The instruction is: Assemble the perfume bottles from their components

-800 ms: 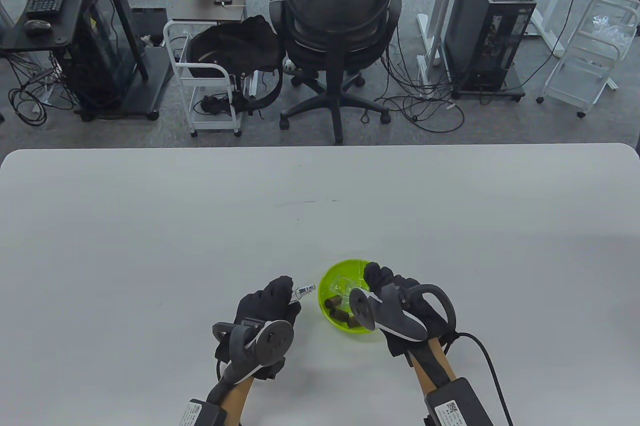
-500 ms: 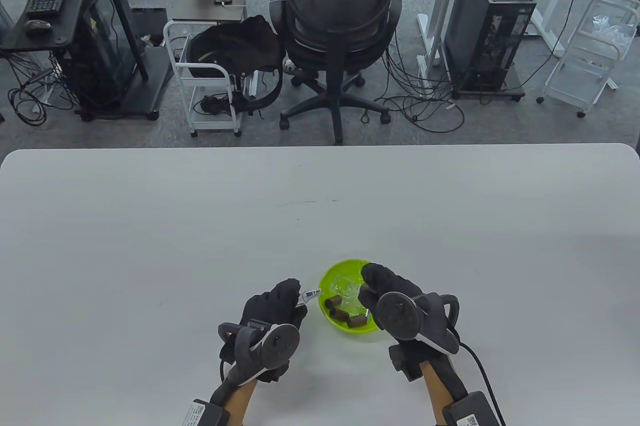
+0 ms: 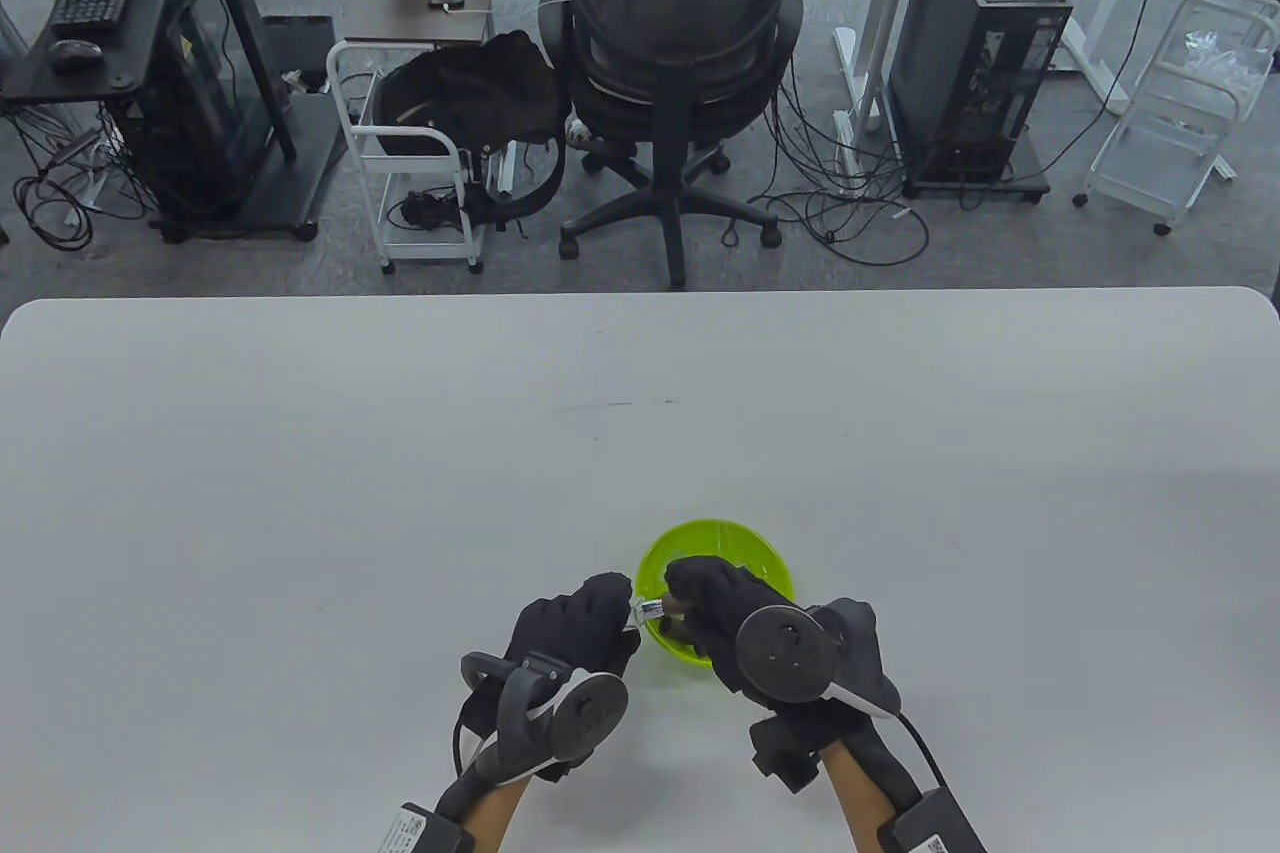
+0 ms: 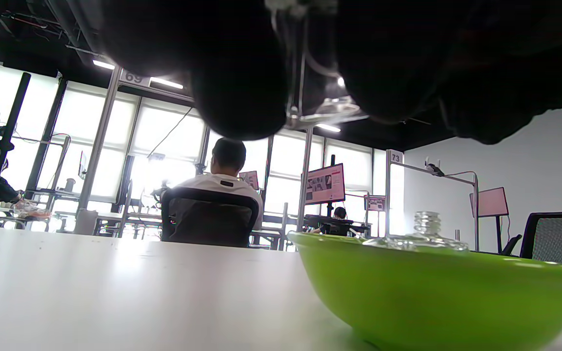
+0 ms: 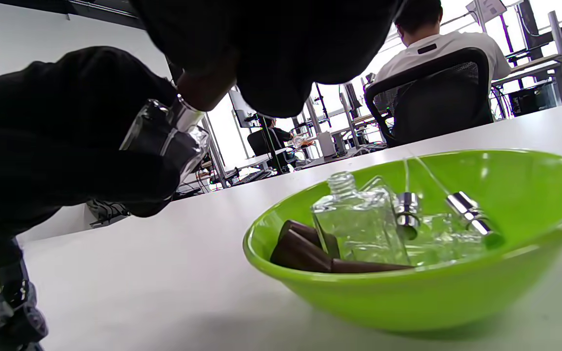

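The left hand (image 3: 580, 628) grips a clear bottle (image 5: 164, 134) beside the green bowl (image 3: 765, 553); the right hand (image 3: 715, 608) fingers pinch a brown cap (image 3: 672, 605) at its neck. This unit seems almost capped, but one more bottle (image 5: 359, 229), pumps and caps wait in the bowl on the bench (image 3: 300, 493).

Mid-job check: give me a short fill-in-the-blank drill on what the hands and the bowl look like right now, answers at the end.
1. The left hand holds a clear glass ____ with its sprayer end toward the right hand.
2. The brown caps lie inside the ____ bowl.
3. In the right wrist view, a spare glass bottle in the bowl has ____ cap on its neck.
4. The bowl stands on the ____ table.

Answers: bottle; green; no; white
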`<state>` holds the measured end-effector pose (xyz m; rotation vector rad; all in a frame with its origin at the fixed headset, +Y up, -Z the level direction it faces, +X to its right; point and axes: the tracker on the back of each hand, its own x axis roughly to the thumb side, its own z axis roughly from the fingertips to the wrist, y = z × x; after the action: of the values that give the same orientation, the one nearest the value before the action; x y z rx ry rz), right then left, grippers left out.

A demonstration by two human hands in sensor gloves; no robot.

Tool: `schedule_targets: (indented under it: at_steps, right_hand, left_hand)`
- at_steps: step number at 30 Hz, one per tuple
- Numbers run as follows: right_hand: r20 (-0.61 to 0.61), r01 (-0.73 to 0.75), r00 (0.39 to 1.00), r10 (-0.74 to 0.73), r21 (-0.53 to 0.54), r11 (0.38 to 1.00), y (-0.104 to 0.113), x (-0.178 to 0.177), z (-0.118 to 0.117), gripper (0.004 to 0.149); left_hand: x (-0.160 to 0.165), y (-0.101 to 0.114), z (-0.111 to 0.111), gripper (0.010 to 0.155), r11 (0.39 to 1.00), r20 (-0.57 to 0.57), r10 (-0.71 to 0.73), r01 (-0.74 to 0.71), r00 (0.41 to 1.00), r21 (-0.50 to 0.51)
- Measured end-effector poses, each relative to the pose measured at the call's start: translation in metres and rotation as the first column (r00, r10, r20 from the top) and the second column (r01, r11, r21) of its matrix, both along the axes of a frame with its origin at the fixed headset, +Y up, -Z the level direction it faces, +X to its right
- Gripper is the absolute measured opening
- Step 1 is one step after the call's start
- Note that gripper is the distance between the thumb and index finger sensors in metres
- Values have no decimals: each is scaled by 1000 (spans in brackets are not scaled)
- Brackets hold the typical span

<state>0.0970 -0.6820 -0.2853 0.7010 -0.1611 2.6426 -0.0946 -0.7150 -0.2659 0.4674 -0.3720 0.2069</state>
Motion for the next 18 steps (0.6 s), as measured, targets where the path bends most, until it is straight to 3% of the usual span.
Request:
schedule_targets:
  at_steps: [8, 12, 15, 18]
  right_hand:
    - [36, 11, 999, -13, 61, 998, 1, -8, 2, 49]
    - [47, 91, 995, -92, 29, 995, 0, -8, 3, 49]
    - [45, 64, 997, -65, 36, 997, 0, -9, 3, 49]
    - [27, 52, 998, -53, 7, 999, -4, -11, 2, 48]
  left_hand:
    - [7, 2, 2, 54, 1000, 52, 16, -17, 999, 15]
    - [8, 7, 3, 54, 999, 59, 21, -22, 998, 30]
    - [7, 7, 0, 54, 1000, 80, 8, -8, 997, 4]
    - [6, 6, -5, 55, 995, 75, -27, 33, 997, -92]
